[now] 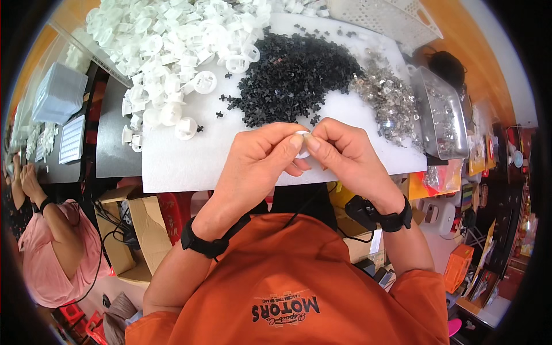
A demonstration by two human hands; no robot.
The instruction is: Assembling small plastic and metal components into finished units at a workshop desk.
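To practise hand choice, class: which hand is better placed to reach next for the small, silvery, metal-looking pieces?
Probably the right hand: the small, silvery, metal-looking pieces lie on its side, beyond it. However, it and the left hand both grip the round white plastic piece.

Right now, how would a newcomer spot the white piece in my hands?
Find the large white sheet, upper middle of the view. Over its near part, your left hand and right hand meet, pinching a small white round piece. Unlike the white pieces heaped at the far left, this one is held between fingertips.
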